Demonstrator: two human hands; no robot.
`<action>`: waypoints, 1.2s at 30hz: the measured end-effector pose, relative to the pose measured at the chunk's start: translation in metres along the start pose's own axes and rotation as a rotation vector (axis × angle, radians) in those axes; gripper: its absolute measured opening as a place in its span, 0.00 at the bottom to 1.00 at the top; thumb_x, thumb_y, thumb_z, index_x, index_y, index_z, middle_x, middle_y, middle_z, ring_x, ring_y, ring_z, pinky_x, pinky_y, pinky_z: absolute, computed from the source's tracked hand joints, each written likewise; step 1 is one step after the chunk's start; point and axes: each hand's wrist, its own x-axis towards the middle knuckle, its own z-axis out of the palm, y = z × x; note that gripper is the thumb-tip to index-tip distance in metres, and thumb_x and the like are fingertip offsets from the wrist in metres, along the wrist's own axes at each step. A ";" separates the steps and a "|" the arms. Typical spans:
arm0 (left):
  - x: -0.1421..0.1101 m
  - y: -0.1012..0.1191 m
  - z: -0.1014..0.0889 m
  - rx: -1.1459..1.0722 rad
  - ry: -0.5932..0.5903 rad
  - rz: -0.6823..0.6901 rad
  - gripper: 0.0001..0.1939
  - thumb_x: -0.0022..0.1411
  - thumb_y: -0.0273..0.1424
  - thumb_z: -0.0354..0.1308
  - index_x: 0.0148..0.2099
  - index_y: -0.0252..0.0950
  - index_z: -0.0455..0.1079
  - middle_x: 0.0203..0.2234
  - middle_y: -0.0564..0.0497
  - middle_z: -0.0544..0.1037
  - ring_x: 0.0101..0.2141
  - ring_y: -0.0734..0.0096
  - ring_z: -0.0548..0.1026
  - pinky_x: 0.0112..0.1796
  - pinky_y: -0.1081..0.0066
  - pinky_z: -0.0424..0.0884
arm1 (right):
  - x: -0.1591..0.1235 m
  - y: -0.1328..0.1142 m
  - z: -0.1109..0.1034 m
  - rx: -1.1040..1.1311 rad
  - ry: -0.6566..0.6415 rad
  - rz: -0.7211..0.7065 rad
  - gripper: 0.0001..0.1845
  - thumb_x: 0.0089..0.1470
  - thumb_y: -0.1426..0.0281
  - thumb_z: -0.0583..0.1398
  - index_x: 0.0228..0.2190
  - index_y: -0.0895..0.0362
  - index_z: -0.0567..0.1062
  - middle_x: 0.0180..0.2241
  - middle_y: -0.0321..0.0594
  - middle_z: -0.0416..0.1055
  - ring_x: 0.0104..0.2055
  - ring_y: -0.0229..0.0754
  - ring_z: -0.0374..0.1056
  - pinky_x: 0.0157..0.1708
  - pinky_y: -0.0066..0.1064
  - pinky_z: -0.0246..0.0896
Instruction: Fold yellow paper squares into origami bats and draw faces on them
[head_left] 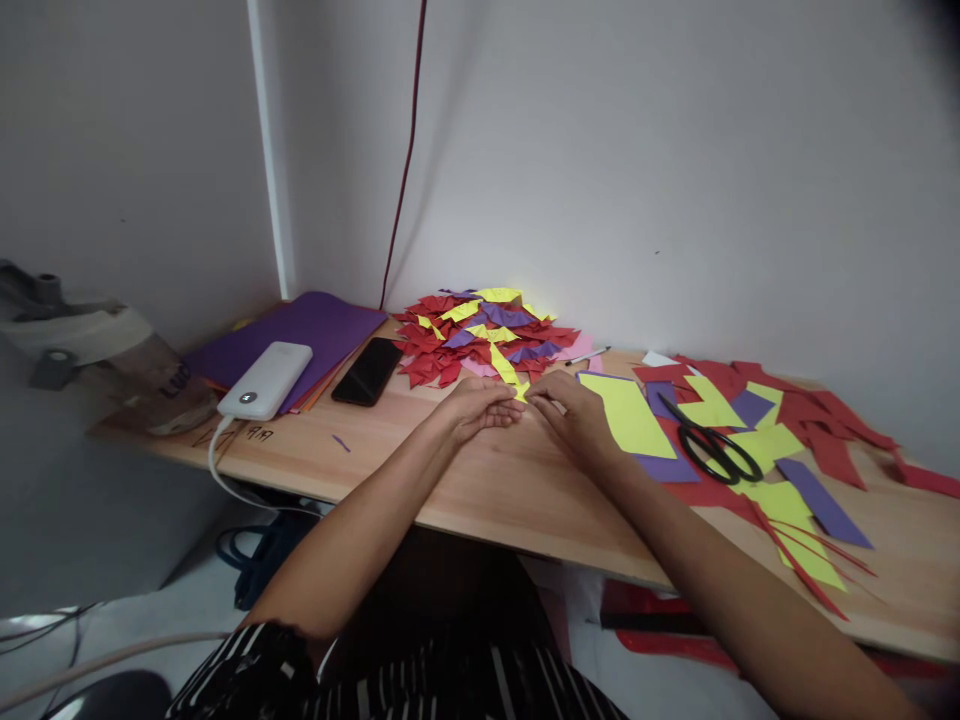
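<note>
Phone [367, 372], papers [832, 455] on tabletop [480, 500] (wooden)

Small yellow paper [521, 392], partly hidden

**Left hand [480, 408] and right hand [576, 412] almost meet at the fingertips**

The left forearm [394, 500] and right forearm [686, 535], both bare, reach forward and slant inward from either side. The left hand has its fingers close together and curled, pointing toward the right. The right hand is bent with its back partly upward, thumb and forefinger drawn into a pinch just beside the left fingertips.
</note>
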 end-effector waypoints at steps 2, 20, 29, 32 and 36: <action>0.000 -0.001 -0.001 0.001 -0.005 0.009 0.05 0.56 0.23 0.62 0.30 0.26 0.69 0.22 0.44 0.79 0.21 0.75 0.76 0.25 0.78 0.73 | 0.001 -0.001 0.000 0.005 0.011 0.005 0.06 0.58 0.74 0.56 0.32 0.55 0.73 0.31 0.41 0.71 0.36 0.42 0.67 0.37 0.33 0.62; 0.006 -0.005 0.004 0.213 0.139 0.387 0.03 0.54 0.22 0.59 0.28 0.28 0.69 0.19 0.49 0.77 0.20 0.78 0.74 0.25 0.77 0.70 | 0.001 0.006 0.010 0.495 -0.021 0.647 0.19 0.56 0.52 0.55 0.30 0.55 0.68 0.27 0.38 0.70 0.26 0.38 0.66 0.26 0.30 0.63; 0.011 -0.015 0.005 0.371 0.147 0.507 0.03 0.50 0.23 0.60 0.25 0.30 0.70 0.18 0.52 0.75 0.20 0.80 0.72 0.24 0.80 0.66 | 0.005 0.000 0.010 0.470 -0.116 0.705 0.18 0.49 0.54 0.60 0.26 0.56 0.67 0.17 0.31 0.64 0.18 0.33 0.57 0.19 0.26 0.50; 0.012 -0.015 0.006 0.362 0.134 0.468 0.03 0.52 0.24 0.58 0.27 0.30 0.69 0.19 0.51 0.76 0.19 0.79 0.73 0.24 0.79 0.67 | 0.006 -0.001 0.007 0.392 -0.096 0.679 0.17 0.48 0.56 0.60 0.24 0.56 0.67 0.16 0.30 0.62 0.19 0.33 0.54 0.20 0.26 0.47; 0.015 -0.016 0.005 0.347 0.099 0.408 0.03 0.52 0.23 0.58 0.27 0.30 0.67 0.20 0.49 0.77 0.19 0.78 0.73 0.24 0.77 0.69 | 0.005 0.003 0.006 0.309 -0.079 0.628 0.15 0.46 0.58 0.60 0.21 0.57 0.67 0.18 0.31 0.60 0.21 0.33 0.51 0.22 0.26 0.45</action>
